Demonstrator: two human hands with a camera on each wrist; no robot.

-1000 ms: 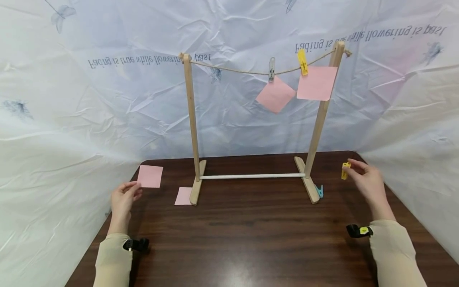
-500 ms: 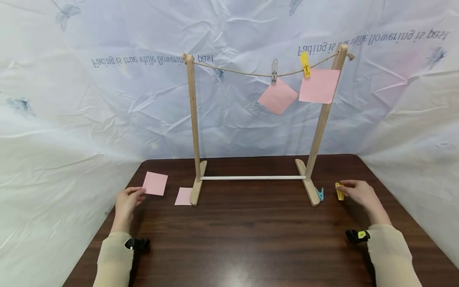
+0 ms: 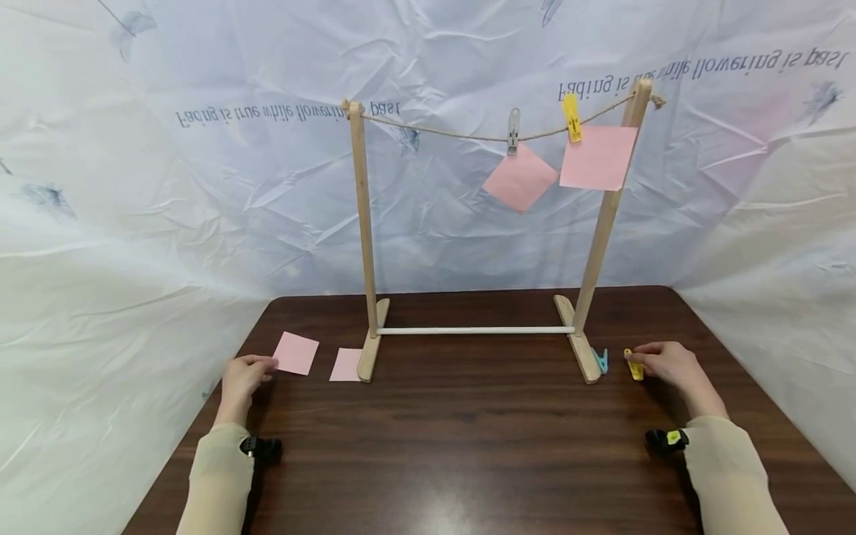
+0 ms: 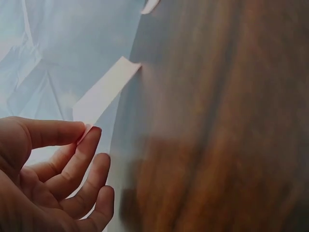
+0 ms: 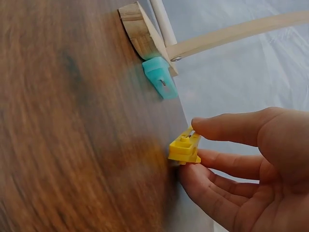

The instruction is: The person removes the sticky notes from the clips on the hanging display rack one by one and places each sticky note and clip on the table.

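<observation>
Between thumb and fingertip, my left hand (image 3: 242,380) pinches the corner of a pink paper square (image 3: 296,353); the left wrist view shows this sheet (image 4: 107,91) nearly edge-on. My right hand (image 3: 672,365) holds a yellow clothespin (image 3: 633,365) low by the table, its thumb and fingers around the clip (image 5: 184,149) in the right wrist view. A teal clothespin (image 3: 601,361) lies just left of it, against the stand's right foot. Another pink square (image 3: 345,365) lies beside the left foot.
A wooden stand (image 3: 364,223) carries a sagging twine line (image 3: 441,134). From it hang two pink squares, one under a grey clothespin (image 3: 513,132), one under a yellow clothespin (image 3: 571,119). A white bar (image 3: 475,331) joins the feet on the dark table (image 3: 428,431).
My left hand has lowered its pink square and brought it right, nearer the table. My right hand has come down and slightly left with the yellow clothespin.
</observation>
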